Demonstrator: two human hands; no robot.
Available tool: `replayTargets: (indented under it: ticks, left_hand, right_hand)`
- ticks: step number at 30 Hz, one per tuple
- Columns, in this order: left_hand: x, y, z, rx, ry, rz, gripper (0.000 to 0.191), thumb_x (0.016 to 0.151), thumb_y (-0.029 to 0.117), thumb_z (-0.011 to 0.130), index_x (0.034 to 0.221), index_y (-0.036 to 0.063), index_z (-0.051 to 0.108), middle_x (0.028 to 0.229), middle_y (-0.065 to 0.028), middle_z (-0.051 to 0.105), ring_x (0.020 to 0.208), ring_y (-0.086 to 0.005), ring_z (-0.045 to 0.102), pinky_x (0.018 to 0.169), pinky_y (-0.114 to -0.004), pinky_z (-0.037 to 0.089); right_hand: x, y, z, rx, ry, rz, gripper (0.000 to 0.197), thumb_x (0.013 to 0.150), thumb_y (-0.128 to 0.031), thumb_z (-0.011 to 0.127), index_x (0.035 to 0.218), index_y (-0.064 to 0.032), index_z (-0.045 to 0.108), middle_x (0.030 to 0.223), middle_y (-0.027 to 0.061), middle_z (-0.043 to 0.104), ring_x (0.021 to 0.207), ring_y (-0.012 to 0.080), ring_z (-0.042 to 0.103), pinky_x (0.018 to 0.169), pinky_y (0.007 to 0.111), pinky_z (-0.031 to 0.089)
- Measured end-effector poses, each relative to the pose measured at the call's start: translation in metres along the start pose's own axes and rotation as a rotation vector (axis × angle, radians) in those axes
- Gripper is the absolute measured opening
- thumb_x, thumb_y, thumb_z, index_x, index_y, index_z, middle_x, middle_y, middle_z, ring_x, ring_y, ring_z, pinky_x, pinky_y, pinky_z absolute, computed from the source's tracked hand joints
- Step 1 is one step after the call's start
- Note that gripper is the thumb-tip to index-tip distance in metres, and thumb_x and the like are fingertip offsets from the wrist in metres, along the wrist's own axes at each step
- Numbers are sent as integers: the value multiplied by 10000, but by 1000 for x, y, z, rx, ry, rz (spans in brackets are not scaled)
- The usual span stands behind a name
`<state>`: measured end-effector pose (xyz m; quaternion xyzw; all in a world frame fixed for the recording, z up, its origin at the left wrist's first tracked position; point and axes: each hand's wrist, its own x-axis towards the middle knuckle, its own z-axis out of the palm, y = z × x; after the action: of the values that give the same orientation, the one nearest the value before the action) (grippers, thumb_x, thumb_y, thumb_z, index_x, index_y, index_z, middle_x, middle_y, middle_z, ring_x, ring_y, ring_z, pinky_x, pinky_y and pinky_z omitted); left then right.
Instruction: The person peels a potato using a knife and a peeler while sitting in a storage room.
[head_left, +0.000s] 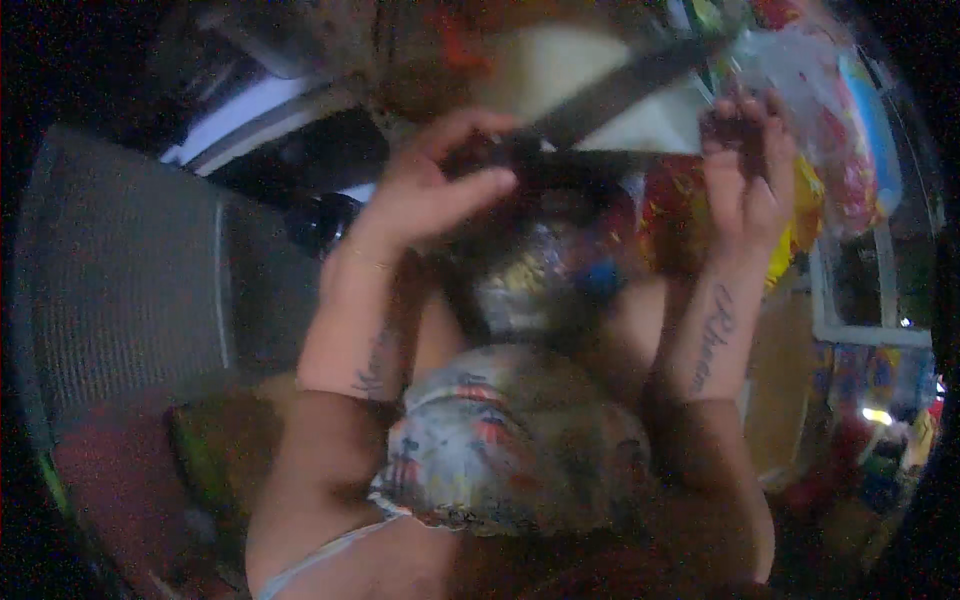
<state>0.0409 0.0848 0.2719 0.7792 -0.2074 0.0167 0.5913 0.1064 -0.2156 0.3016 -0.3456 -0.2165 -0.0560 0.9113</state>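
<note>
My left hand (439, 180) curls its thumb and fingers around the near end of a long dark flat bar (622, 94). Blur hides what this bar is. It slants up to the right, towards a clear plastic bag (795, 67). My right hand (742, 172) is raised beside that bag, palm partly towards me and fingers bent. A dark patch lies within its fingers, and I cannot tell whether it is a thing or shadow. Behind my right wrist is a red and yellow package (675, 199). Both forearms bear writing.
A pale rounded surface (562, 64) lies beyond the bar. Below my hands, between my legs, are blurred small mixed items (525, 277). A grey ribbed panel (127, 262) stands at left. A pale frame (862, 330) is at right, with colourful packages (862, 371) below it.
</note>
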Motion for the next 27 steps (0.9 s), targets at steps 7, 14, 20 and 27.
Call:
replayTargets:
  ticks: [7,14,20,27]
  left_hand:
    - [1,12,0,-433,317,-94,471,836,123,688,1256,12,505,862,-92,638,667,-139,593,544,-271,498]
    - [5,12,-11,-493,386,71,470,838,57,653,1276,18,486,885,-111,632,666,-169,597,532,-271,495]
    - [1,17,-5,-508,482,147,462,835,36,651,1267,15,488,922,-121,627,690,-171,598,550,-276,498]
    - [-2,15,-25,-112,852,418,413,834,33,654,1205,10,474,1063,-95,580,814,-146,586,698,-279,502]
  right_hand:
    - [-23,55,34,-1353,-660,334,149,838,-160,637,829,-12,631,765,67,628,742,205,611,682,330,489]
    - [-54,152,-27,-1240,-1107,855,367,735,-119,670,1091,-57,609,1005,146,661,937,329,618,839,381,483]
    - [-35,147,-10,-1697,-973,810,259,788,-166,669,1024,-61,666,1017,157,660,956,342,621,819,415,491]
    - [-41,129,63,-1241,-853,90,215,766,-197,704,938,-75,661,852,170,635,819,341,617,740,427,506]
